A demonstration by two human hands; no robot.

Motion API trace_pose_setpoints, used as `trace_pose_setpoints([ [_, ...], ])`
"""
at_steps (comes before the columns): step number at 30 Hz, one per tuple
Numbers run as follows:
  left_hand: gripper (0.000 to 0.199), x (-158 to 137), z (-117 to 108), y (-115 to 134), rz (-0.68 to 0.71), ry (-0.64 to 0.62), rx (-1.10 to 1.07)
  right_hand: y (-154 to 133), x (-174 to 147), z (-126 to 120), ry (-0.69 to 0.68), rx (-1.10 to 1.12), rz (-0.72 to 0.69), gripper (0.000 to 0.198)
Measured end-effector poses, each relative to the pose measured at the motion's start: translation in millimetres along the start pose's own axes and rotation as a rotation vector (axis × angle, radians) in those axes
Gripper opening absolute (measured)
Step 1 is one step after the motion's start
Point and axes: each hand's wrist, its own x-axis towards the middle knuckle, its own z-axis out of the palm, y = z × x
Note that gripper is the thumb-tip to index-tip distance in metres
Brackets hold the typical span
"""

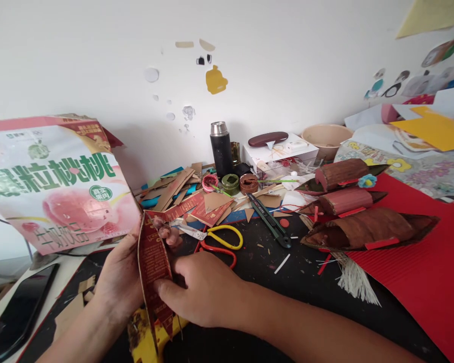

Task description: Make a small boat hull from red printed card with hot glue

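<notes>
Red printed cardboard, a curved strip with gold lettering (154, 267), stands on edge between my 2 hands, just above the black worktop (265, 267). My left hand (117, 282) cups its outer face from the left, and the fingers (168, 233) wrap over the top edge, closed onto the card. My right hand (204, 295) lies palm down on the other side, its thumb pressed flat against the strip's inner face, so those fingers are clamped on it too. Below my fingers a yellow scrap of cardboard (144, 343) touches the strip's lower end.

Just beyond my fingertips lie scissors with 1 yellow and 1 red handle loop (221, 242). Farther out from them is a heap of brown and red cardboard offcuts (196, 201), a green and black utility knife (268, 217) and a black steel-capped flask (220, 148). To the left of my left hand a large pink and white peach-print carton (56, 186) leans upright, near a black phone (18, 312) lying flat. Well to the right of my right hand, 3 brown paper boats (363, 227) sit by a sheet of red corrugated paper (419, 282).
</notes>
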Motion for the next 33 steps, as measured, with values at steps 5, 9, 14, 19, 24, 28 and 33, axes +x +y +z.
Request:
trace_pose_setpoints([
  [5, 0.021, -0.8, 5.0, 0.0, -0.018, 0.059, -0.002, 0.2, 0.4, 0.6, -0.003, -0.004, -0.007, 0.035],
  [9, 0.028, -2.0, 8.9, -0.2, -0.015, 0.079, -0.013, 1.3, 1.2, 1.7, -0.010, -0.008, -0.016, 0.035],
  [14, 0.037, -2.5, 9.5, 0.6, -0.026, 0.106, 0.001, 2.7, 0.6, 2.5, 0.004, 0.011, -0.034, 0.034],
  [19, 0.028, -2.4, 6.9, 1.3, -0.038, 0.086, -0.001, 2.8, -0.1, 0.8, 0.021, 0.114, -0.048, 0.033],
  [24, 0.017, -2.8, 5.0, 0.1, -0.051, 0.054, 0.008, 2.8, 0.7, -1.6, 0.043, 0.164, -0.053, 0.032],
  [28, 0.015, -2.5, 5.0, -1.1, -0.032, 0.079, -0.002, 3.6, 2.3, -0.1, 0.044, 0.195, -0.025, 0.031],
  [33, 0.005, -0.2, 3.8, -2.6, -0.073, 0.058, -0.010, 4.6, 2.9, 1.5, 0.059, 0.178, -0.012, 0.031],
])
